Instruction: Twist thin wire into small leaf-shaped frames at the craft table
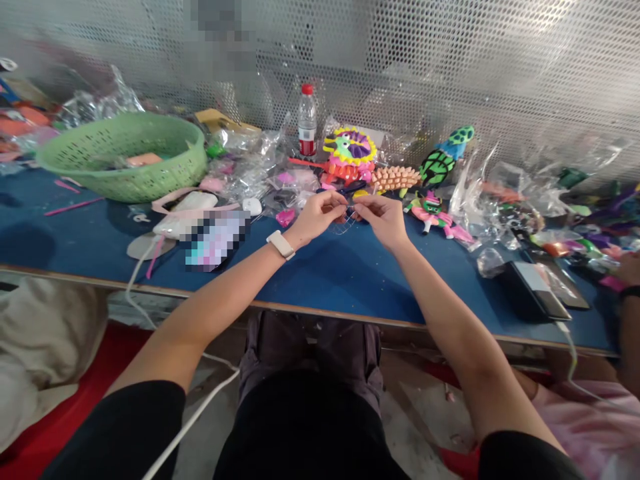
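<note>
My left hand (320,215) and my right hand (383,217) meet over the middle of the blue table (325,273), both with fingers pinched together. Between them they hold a small clear plastic bag (345,223) and a dark, small piece I cannot make out. A pale watch (281,244) sits on my left wrist. Just beyond my hands lie colourful foam toys: a yellow and purple round one (350,148), a spiky orange one (395,178), a green turtle (440,163) and a pink and green figure (435,213).
A green basket (125,157) stands at the back left, a water bottle (307,120) with a red cap at the back middle. Clear bags (505,193) and toys crowd the right. A phone (537,290) with a cable lies right. Another person's hand (627,270) is at the right edge.
</note>
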A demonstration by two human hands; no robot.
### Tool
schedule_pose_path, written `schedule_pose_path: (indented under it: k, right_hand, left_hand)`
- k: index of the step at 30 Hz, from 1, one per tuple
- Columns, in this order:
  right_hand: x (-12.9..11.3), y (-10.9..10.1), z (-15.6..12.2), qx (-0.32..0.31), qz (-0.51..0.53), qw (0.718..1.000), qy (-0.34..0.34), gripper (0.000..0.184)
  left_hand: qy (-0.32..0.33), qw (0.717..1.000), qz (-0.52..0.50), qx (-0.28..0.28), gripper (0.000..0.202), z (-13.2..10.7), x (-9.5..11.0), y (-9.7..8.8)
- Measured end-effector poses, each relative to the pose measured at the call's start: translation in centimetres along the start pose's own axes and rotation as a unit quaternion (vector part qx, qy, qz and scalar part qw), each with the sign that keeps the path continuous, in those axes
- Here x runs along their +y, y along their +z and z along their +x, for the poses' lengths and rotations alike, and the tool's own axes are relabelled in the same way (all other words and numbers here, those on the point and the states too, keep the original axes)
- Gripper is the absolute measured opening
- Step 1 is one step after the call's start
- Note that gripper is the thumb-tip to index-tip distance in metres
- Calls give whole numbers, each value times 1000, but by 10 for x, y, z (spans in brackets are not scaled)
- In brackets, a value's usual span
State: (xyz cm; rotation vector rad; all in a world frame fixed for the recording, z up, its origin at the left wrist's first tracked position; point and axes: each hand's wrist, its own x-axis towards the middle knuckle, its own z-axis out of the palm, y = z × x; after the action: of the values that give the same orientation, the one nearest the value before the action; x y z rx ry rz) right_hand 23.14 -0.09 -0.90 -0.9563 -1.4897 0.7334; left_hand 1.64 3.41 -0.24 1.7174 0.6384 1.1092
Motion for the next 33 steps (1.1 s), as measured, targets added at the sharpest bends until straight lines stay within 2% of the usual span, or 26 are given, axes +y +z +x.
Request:
schedule_pose_path:
  k: [5,10,13,16,20,26,28,33]
  right_hand:
    - [5,-1,1,-3,22,1000,18,37]
    - [6,-2,2,-10,27,999,16,37]
    - [6,-2,2,-22,26,999,16,38]
    - [7,-2,2,-20,35,999,13,38]
    - [6,-2,2,-19,24,999,21,39]
    - [3,-2,-1,-21,-7,1000,9,37]
    - [2,-1,-1,-13,-19,1000,7,37]
    - [9,1,1,-4,0,1000,1,49]
  left_hand:
    - [57,996,65,-26,9,1,0,-2]
    - [74,993,83,-38,21,2,-2,-4]
    - [80,992,85,-40,21,1,0,-5]
    - [61,995,74,-32,14,-1,5,-3]
    - [25,998,53,-27,14,-2,8,0]
    - [-11,997,46,-52,17,0,7,-1]
    - [1,997,55,-52,19,0,7,-1]
    - [60,996,72,-12,27,-3,10,4]
